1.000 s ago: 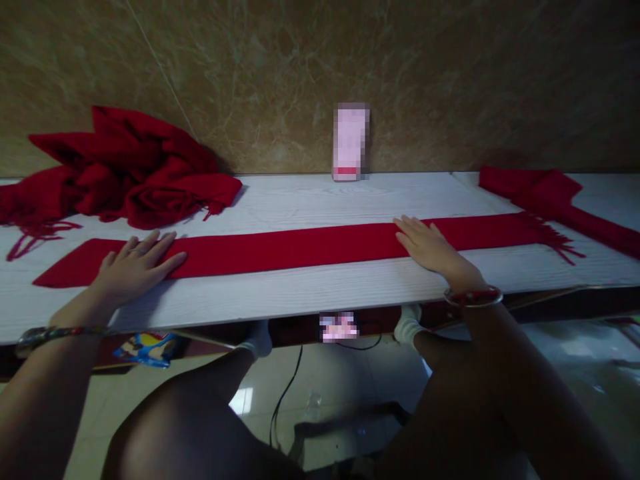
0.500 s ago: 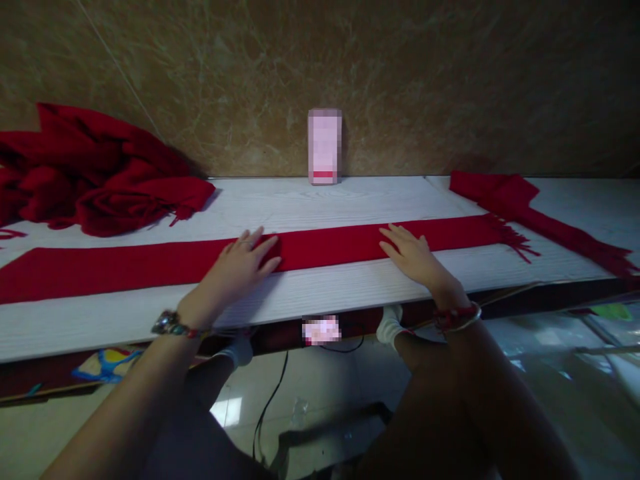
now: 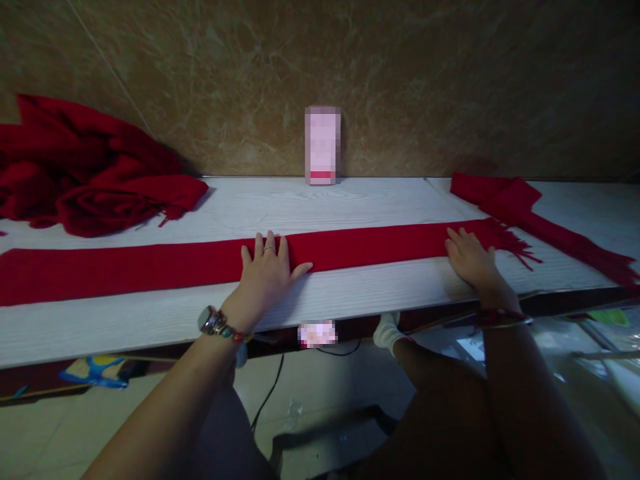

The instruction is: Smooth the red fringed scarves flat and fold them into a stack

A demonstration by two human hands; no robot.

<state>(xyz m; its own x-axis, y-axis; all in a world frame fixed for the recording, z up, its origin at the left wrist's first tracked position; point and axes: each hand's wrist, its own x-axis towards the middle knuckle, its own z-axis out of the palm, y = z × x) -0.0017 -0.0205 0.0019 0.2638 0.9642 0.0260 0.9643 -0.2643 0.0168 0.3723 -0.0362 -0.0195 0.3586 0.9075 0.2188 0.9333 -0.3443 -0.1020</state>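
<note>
A long red scarf (image 3: 370, 248) lies flat in a narrow strip across the white wood-grain table (image 3: 350, 293), its fringe at the right end. My left hand (image 3: 267, 273) rests on the scarf around its middle, fingers spread, a ring on one finger. Further right, my right hand (image 3: 469, 257) lies on the scarf near the fringed end with its fingers extended. Neither hand grips anything that shows.
A crumpled heap of red cloth (image 3: 110, 177) sits at the back left. Another red fringed scarf (image 3: 530, 210) lies folded at the right. A blurred upright object (image 3: 323, 145) stands by the marbled wall (image 3: 225, 87) at the table's back edge.
My right hand has slid right along the scarf toward the fringe. My left hand has moved a little to the right, its fingers now pointing more toward the wall.
</note>
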